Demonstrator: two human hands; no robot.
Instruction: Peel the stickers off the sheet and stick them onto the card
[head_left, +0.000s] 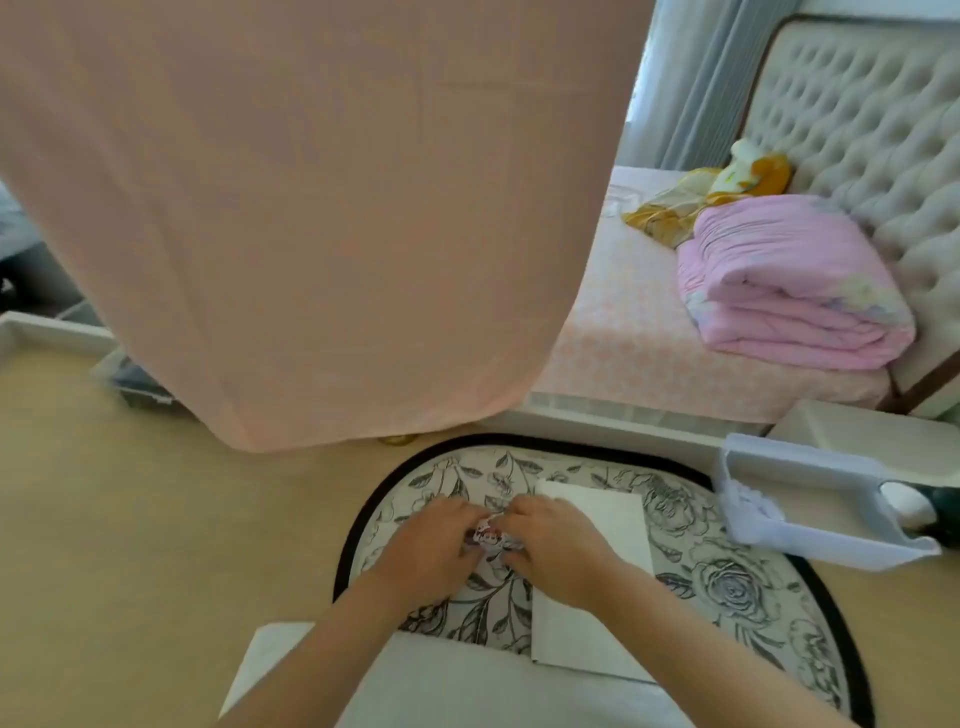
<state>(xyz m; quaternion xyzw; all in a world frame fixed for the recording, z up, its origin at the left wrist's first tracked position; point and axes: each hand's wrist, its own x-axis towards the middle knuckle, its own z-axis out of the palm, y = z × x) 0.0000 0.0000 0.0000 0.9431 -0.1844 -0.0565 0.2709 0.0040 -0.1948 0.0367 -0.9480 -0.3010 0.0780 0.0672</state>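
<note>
Clear box, right: an open clear plastic box (810, 525) sits on the floor (130, 545) just off the mat's right edge. Small white pieces lie at its left end; what they are is too blurred to tell.
Clear box, left: a second clear box (130, 382) with dark contents shows partly from behind a hanging pink cloth (311, 208).
Mat: a round floral mat (727, 582) with a black rim lies on the floor and carries the card.
Left hand: the left hand (431, 545) reaches in palm down, fingers curled, pinching the left edge of the sticker sheet (488, 538).
Right hand: the right hand (550, 545) mirrors it, fingers curled on the sheet's right edge, its wrist lying over the card (613, 512).
Sticker sheet: small and crumpled between both hands, over the middle of the mat at the card's left edge. Its long axis cannot be told.
Card: white and flat on the mat, long axis running from the person outward, its far end tilted slightly left.
Bed: a folded pink quilt (789, 291) lies on the bed (623, 338) beyond.
</note>
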